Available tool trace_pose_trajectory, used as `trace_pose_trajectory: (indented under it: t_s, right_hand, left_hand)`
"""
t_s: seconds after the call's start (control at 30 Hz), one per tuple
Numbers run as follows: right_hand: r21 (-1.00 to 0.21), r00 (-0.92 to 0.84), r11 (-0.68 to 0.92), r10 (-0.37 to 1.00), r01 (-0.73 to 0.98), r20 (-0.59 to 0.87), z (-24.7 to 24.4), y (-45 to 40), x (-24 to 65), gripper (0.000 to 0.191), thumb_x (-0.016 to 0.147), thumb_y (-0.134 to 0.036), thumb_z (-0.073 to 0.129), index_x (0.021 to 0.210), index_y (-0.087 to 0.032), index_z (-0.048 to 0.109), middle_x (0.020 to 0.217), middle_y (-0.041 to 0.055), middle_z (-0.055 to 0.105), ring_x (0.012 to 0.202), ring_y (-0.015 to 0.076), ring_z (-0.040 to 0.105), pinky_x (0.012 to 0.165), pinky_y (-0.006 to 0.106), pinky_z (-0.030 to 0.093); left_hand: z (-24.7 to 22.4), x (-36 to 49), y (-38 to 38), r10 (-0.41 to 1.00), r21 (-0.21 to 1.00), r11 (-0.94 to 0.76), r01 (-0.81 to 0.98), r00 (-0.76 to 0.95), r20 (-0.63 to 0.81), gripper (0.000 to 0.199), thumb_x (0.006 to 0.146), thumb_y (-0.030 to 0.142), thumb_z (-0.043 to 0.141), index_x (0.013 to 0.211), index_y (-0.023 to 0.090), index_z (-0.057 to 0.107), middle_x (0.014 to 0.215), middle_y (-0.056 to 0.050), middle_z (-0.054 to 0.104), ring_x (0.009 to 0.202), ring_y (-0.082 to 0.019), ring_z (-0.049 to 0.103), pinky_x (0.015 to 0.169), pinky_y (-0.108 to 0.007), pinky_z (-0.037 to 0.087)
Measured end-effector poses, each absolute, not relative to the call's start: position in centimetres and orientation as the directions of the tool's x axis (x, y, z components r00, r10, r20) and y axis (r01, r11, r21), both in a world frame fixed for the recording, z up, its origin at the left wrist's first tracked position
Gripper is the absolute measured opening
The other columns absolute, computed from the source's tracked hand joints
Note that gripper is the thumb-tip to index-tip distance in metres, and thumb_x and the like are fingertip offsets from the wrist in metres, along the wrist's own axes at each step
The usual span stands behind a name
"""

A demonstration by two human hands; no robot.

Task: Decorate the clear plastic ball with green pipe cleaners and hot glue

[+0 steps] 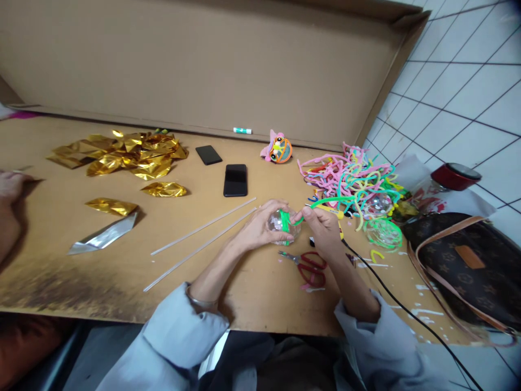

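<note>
My left hand (pixel 264 227) is wrapped around a clear round ball (pixel 275 220) that has bright green strip on its surface. At the ball's right side, my right hand (pixel 321 225) pinches a green pipe cleaner (pixel 334 200), whose free length runs off to the right. Just below my right hand lie red-handled scissors (pixel 312 269), blades toward the left. A yellow tool (pixel 328 209) with a black cord is partly hidden behind my right hand. Farther right sits another clear ball wound with green (pixel 382 232).
Colourful pipe cleaners (pixel 345 174) heap at the right, beside a brown handbag (pixel 468 266) and a red-lidded jar (pixel 451 182). Two phones (pixel 235 180), a decorated ball (pixel 278 149), clear sticks (pixel 199 247) and gold foil (pixel 138 155) lie around. Another person's hand (pixel 12 187) rests far left.
</note>
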State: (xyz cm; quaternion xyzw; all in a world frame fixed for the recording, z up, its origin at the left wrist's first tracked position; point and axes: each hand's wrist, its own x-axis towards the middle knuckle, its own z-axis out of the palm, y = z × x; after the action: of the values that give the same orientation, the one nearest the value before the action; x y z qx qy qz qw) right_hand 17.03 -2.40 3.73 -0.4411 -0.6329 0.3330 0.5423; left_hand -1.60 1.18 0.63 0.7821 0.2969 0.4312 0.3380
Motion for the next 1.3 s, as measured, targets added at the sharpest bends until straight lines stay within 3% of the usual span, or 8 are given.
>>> trace_pose_trajectory:
  t_s: [0.1,0.27,0.7,1.3]
  right_hand:
    - [-0.904,-0.016,0.384,0.922,0.189,0.388,3.8,-2.4,17.0,0.044,0.09,-0.059,0.058,0.067,-0.023,0.072,0.064,-0.0001,0.068,0.064,0.0153,0.06,0.072,0.03,0.048]
    - [-0.896,-0.028,0.397,0.916,0.199,0.4,3.9,-2.5,16.9,0.044,0.091,-0.057,0.057,0.068,-0.023,0.073,0.066,-0.0002,0.07,0.067,0.015,0.062,0.072,0.029,0.047]
    - [-0.895,-0.017,0.387,0.919,0.221,0.393,4.0,-2.5,16.9,0.048,0.09,-0.061,0.056,0.067,-0.023,0.072,0.065,0.001,0.069,0.065,0.0158,0.061,0.072,0.03,0.049]
    - [-0.9,-0.056,0.372,0.928,0.228,0.37,3.8,-2.5,17.2,0.046,0.091,-0.059,0.056,0.069,-0.022,0.074,0.065,0.0008,0.068,0.067,0.0159,0.062,0.077,0.03,0.05]
  left_hand:
    - [0.5,-1.6,1.2,0.777,0.804,-0.569,0.173,0.433,0.457,0.068,0.066,0.048,0.087,0.121,0.022,0.056,0.127,-0.012,0.061,0.117,-0.028,0.06,0.1,-0.043,0.048]
    - [0.6,-1.7,1.2,0.742,0.771,-0.61,0.182,0.473,0.476,0.056,0.069,0.045,0.086,0.114,0.022,0.062,0.129,-0.012,0.06,0.125,-0.029,0.056,0.107,-0.045,0.043]
    - [0.6,-1.8,1.3,0.741,0.768,-0.613,0.186,0.474,0.476,0.058,0.068,0.048,0.086,0.115,0.023,0.064,0.129,-0.012,0.061,0.126,-0.03,0.057,0.108,-0.048,0.043]
    - [-0.4,-2.4,1.5,0.684,0.693,-0.676,0.25,0.562,0.464,0.096,0.045,0.062,0.091,0.125,0.024,0.054,0.148,-0.019,0.041,0.142,-0.041,0.039,0.113,-0.058,0.039]
